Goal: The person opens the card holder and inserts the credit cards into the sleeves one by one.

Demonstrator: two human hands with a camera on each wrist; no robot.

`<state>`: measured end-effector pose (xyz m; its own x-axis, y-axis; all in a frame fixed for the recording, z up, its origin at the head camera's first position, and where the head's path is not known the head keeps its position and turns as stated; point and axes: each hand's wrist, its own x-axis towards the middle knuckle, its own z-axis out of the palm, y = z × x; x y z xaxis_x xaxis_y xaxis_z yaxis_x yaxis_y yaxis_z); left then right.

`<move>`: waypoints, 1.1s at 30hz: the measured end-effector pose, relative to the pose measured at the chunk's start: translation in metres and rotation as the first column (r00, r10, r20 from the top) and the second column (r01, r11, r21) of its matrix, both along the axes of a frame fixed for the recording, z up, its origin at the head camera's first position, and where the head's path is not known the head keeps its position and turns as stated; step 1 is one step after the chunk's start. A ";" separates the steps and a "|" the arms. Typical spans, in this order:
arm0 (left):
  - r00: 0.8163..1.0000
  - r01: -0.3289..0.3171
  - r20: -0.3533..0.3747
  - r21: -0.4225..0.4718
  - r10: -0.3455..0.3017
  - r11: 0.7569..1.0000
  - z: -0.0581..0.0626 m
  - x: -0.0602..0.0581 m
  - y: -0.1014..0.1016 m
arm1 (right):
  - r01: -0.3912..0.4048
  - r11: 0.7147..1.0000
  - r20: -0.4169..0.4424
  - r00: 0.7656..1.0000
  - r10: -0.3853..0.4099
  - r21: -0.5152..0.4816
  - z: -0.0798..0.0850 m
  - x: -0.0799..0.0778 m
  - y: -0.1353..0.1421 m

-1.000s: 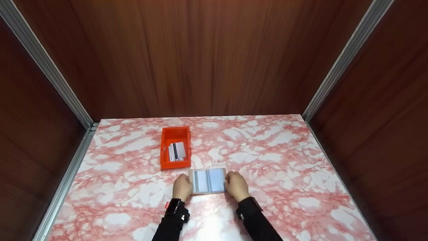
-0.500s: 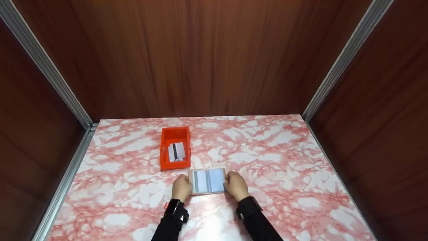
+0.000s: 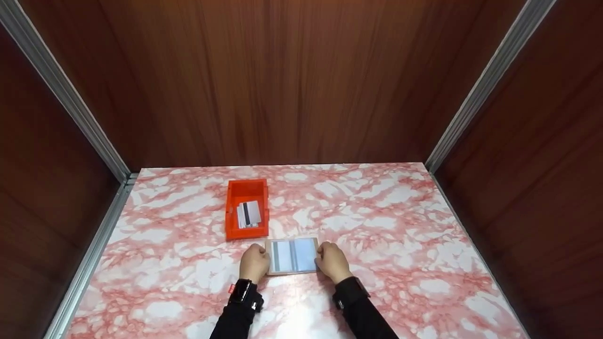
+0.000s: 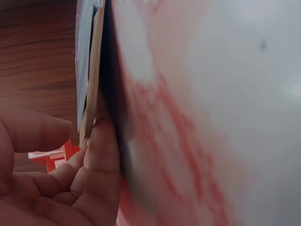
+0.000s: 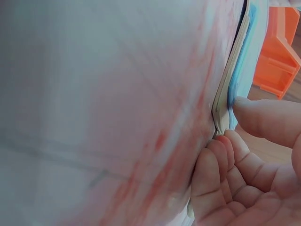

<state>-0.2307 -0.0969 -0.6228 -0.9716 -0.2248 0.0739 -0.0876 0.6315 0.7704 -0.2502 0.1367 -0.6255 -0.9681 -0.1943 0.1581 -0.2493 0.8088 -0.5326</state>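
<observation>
A card holder (image 3: 294,255) with clear plastic sleeves lies spread flat near the front middle of the table. My left hand (image 3: 254,262) is at its left edge. In the left wrist view the fingers curl under the tan cover (image 4: 95,70), and the thumb (image 4: 40,132) is on the sleeve side. At the right edge my right hand (image 3: 333,260) pinches the holder. Its thumb (image 5: 263,117) presses by the bluish sleeve in the right wrist view, with the other fingers curled below the cover's edge. The undersides of both hands are hidden from the head view.
Behind the holder and to its left stands an orange bin (image 3: 247,232). Several white cards (image 3: 252,213) lie inside it, one with a dark stripe. Brown wood-look panels (image 3: 301,94) close off the back and sides of the red-and-white marbled table (image 3: 400,226).
My left hand and forearm have shifted slightly to the left. The right hand, the card holder and the bin stay practically where they were.
</observation>
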 end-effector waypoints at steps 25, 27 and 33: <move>0.999 -0.054 -0.008 -0.006 0.054 0.999 0.058 -0.047 -0.034 | -0.002 1.000 0.004 1.000 0.002 -0.018 0.000 0.000 -0.001; 0.998 -0.063 -0.015 -0.002 0.063 0.998 0.061 -0.052 -0.036 | -0.010 1.000 0.002 1.000 0.010 -0.020 0.000 0.001 -0.001; 0.997 -0.074 -0.002 0.027 0.074 0.997 0.062 -0.068 -0.040 | -0.021 1.000 -0.019 1.000 0.020 -0.014 0.000 0.001 0.000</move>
<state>-0.2989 -0.1368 -0.5610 -0.9521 -0.2977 0.0700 -0.1304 0.6024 0.7875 -0.2497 0.1365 -0.6253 -0.9608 -0.2117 0.1788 -0.2757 0.7959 -0.5391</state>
